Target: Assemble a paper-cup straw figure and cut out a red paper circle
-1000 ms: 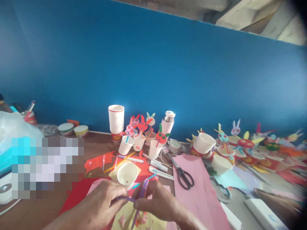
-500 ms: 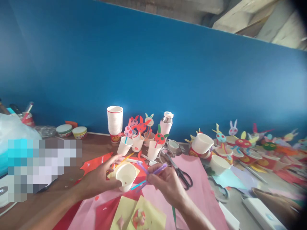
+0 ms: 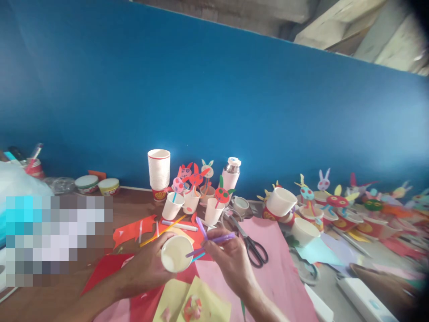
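Near the front of the table (image 3: 36,302), the left hand (image 3: 154,261) wraps around a white paper cup (image 3: 173,254) from its left side, fingers closed on its wall and the mouth tilted toward the viewer. Just to its right, the right hand (image 3: 228,257) pinches a purple strip (image 3: 201,228) between thumb and fingers. This strip is bent or branched: one arm points upward, one lies across the hand to the right, and one reaches down and left over the cup's mouth; whether its tip touches the cup I cannot tell. A blue strip (image 3: 199,257) shows just beside the cup's right edge.

Below the hands lie sheets of yellow paper (image 3: 217,297) bearing small red and pink scraps (image 3: 192,307), with red paper (image 3: 104,270) off to the left. Black-handled scissors (image 3: 256,252) rest on the left edge of a long pink sheet (image 3: 283,273), near the right hand. Beyond the cup, a yellow pencil (image 3: 164,230) lies by a torn orange sheet (image 3: 132,231). Farther back stand a tall cup stack (image 3: 159,172), several cups topped with paper animal heads (image 3: 196,175), and a pale flask (image 3: 230,179), all before a blue wall (image 3: 201,89). More decorated cups (image 3: 346,220) crowd the right side.
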The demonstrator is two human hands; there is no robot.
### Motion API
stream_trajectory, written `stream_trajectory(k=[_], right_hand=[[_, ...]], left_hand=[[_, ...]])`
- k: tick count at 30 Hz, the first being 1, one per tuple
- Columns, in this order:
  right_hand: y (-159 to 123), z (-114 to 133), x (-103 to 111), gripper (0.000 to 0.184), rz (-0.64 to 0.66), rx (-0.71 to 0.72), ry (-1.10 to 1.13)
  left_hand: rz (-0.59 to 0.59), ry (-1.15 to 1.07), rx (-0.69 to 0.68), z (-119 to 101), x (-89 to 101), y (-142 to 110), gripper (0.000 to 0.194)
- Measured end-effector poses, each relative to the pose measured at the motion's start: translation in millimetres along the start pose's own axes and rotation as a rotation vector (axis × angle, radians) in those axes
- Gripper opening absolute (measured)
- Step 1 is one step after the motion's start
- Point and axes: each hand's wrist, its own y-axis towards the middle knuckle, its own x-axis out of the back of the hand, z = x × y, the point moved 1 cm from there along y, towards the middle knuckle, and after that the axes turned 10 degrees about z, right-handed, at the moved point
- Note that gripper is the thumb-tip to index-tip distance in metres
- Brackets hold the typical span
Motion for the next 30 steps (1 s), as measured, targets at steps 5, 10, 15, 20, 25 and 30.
stream_trajectory(k=[5, 10, 15, 20, 25, 30], right_hand=[[-6.6, -4.6, -9.3, 0.011, 0.018, 0.055, -0.079], [-9.7, -5.7, -13.7, 0.008, 0.054, 0.085, -0.220], [-13.7, -0.2, -16.8, 0.014, 0.118, 0.058, -0.417], [-17.6, 5.6, -23.1, 0.011, 0.088, 0.220, -0.703], [-20.6, 4.1, -27.9, 0.015, 0.042, 0.343, -0.869], [-21.0, -5.8, -32.3, 0.011, 0.008, 0.409, -0.955]], left_hand=[[0.058, 0.091, -0.088, -5.2, -3.8, -7.0, 0.039], [0.067, 0.086, -0.126, -5.5, -4.0, -12.5, 0.040], [0.029, 0.100, -0.112, -7.3, -3.5, -13.0, 0.040], [0.010, 0.101, -0.113, -6.0, -3.3, -11.6, 0.037], [0.009, 0.094, -0.116, -5.0, -4.7, -11.2, 0.040], [0.097, 0.035, -0.089, -13.2, -1.5, -12.7, 0.033]])
